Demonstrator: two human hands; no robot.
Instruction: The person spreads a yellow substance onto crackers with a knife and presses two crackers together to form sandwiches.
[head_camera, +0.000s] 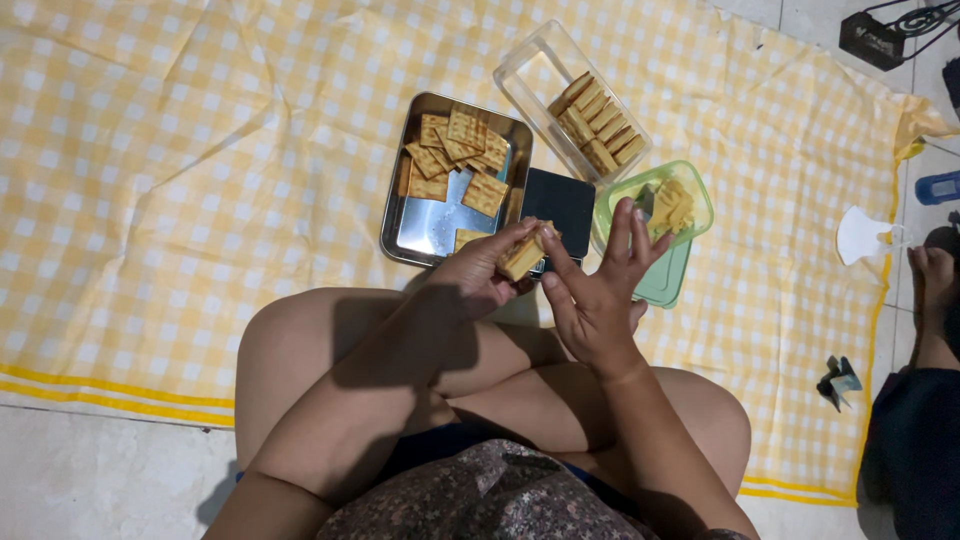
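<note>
My left hand (478, 270) grips a stack of square crackers (525, 253), held sideways above my crossed legs. My right hand (598, 290) is beside it with fingers spread, its thumb touching the stack's right side. Just beyond the hands lies a steel tray (425, 232) with several loose crackers (458, 155). A small black square object (562, 200) sits to the tray's right. A green container (668, 280) holds yellow cheese pieces (673, 207). A clear plastic box (525, 70) holds a row of stacked crackers (598, 128).
A yellow checked cloth (200, 180) covers the tiled floor. Another person's foot and leg (932, 300) are at the right edge. A white lid-like item (860, 235), a blue object (938, 187) and a small dark clip (838, 382) lie on the right.
</note>
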